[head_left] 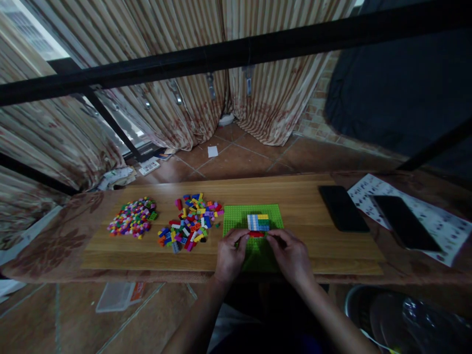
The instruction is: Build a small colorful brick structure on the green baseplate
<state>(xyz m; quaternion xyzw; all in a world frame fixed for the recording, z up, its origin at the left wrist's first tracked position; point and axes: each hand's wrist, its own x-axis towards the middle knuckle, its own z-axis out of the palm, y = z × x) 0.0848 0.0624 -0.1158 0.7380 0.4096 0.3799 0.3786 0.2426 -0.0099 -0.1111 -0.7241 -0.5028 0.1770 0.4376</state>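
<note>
A green baseplate [236,214] lies on the wooden board in front of me. On it sits a block of joined toy bricks [254,222] in white, light blue, yellow, green and blue. Along the near edge of that block is a red brick [257,234], pinched at its left end by my left hand [231,250]. The fingers of my right hand [291,253] are closed at the red brick's right end. Whether the red brick is pressed down onto the baseplate, I cannot tell.
Loose bricks [191,223] lie left of the baseplate, with a heap of smaller pieces [133,217] farther left. On the right are a black phone [343,208], another dark device [404,222] and a printed sheet [452,236]. A black bar [228,55] crosses above the board.
</note>
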